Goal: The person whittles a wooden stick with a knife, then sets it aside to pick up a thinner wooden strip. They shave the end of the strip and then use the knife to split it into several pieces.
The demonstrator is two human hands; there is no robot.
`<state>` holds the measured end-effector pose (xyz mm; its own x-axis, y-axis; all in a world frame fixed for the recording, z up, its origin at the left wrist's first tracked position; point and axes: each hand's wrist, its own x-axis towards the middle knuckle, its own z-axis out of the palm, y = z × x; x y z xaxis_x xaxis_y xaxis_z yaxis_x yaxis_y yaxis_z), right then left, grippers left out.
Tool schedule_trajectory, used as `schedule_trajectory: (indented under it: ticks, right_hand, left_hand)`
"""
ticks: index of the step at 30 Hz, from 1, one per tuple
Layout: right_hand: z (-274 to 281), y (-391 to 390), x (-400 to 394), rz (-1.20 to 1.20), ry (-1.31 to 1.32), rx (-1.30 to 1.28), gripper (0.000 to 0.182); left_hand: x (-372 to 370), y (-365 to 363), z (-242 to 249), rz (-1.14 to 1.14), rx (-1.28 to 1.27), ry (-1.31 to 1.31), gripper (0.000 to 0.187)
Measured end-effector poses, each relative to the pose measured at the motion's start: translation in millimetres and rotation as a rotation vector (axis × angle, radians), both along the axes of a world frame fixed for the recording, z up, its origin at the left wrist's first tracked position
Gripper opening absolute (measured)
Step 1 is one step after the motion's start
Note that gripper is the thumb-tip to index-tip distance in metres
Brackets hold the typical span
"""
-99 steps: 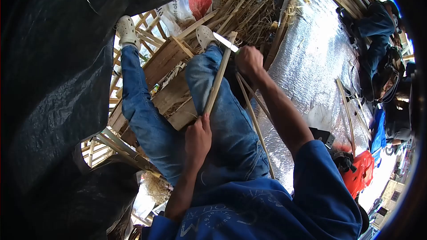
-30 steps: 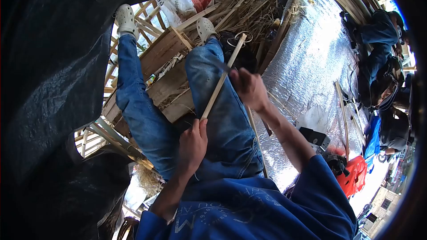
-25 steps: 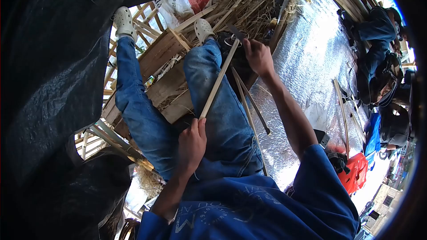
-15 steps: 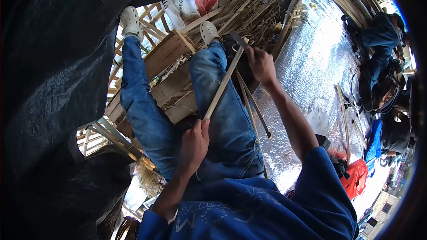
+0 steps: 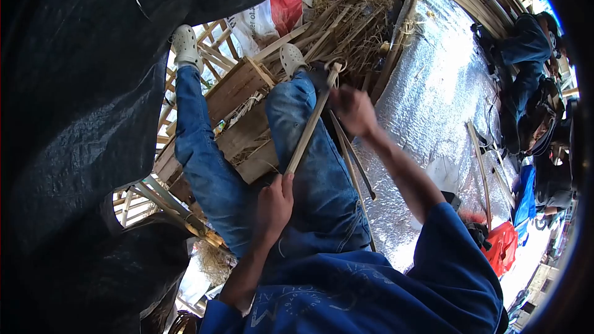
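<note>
My left hand (image 5: 275, 205) is closed around the lower end of a pale bamboo strip (image 5: 307, 130), which slants up and away across my right thigh. My right hand (image 5: 353, 111), smeared by motion, is closed on a knife whose dark blade (image 5: 320, 76) is at the strip near its far end. A thin curled shaving (image 5: 342, 65) shows at that far tip. Below my right forearm, two thin strips, one pale and one dark (image 5: 364, 176), lean beside my right leg.
A wooden crate (image 5: 240, 85) stands between my legs. Shavings and split bamboo (image 5: 346, 21) lie beyond my feet. Silver foil sheeting (image 5: 427, 105) spreads to the right, with a red bag (image 5: 500, 248) near its lower edge. Black plastic sheeting (image 5: 80, 111) hangs at left. Another person (image 5: 523, 55) sits far right.
My right hand and the knife have moved slightly down and left, and the blade now blurs against the bamboo strip. My left hand keeps its hold. The whole view has shifted a little.
</note>
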<state>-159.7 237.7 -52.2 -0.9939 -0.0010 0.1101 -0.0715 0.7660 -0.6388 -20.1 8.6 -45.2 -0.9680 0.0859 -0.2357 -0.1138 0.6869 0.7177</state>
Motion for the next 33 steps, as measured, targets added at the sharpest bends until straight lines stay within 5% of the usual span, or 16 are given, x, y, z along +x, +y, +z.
schedule_trajectory:
  ticks: [3,8,10,16,20,26,33]
  right_hand:
    - [0.0,-26.9,48.2,0.361,0.053,-0.078,0.033]
    - [-21.7,17.1,-23.0,-0.102,0.135,0.093,0.044]
    - [-9.4,13.3,-23.0,-0.132,-0.063,-0.019,0.043]
    - [2.0,-33.8,60.1,0.339,-0.046,0.013,0.040]
    - [-15.3,11.5,-27.4,-0.139,0.077,0.117,0.044]
    - [-8.8,-33.3,49.6,0.256,0.041,0.000,0.030]
    - [-1.8,8.7,-17.6,-0.130,0.037,0.093,0.044]
  left_hand:
    - [-0.4,-0.9,-4.7,0.019,0.013,0.034,0.035]
    - [3.9,-0.3,-2.4,-0.003,-0.002,0.014,0.036]
    - [4.0,0.4,-2.1,-0.006,-0.005,0.020,0.036]
    - [3.3,0.1,-0.8,0.033,0.003,0.010,0.035]
    - [1.4,0.4,4.1,-0.009,0.008,0.005,0.035]
    - [3.6,-1.5,-5.7,0.016,0.003,0.079,0.036]
    - [1.6,1.1,8.3,-0.028,0.010,0.002,0.035]
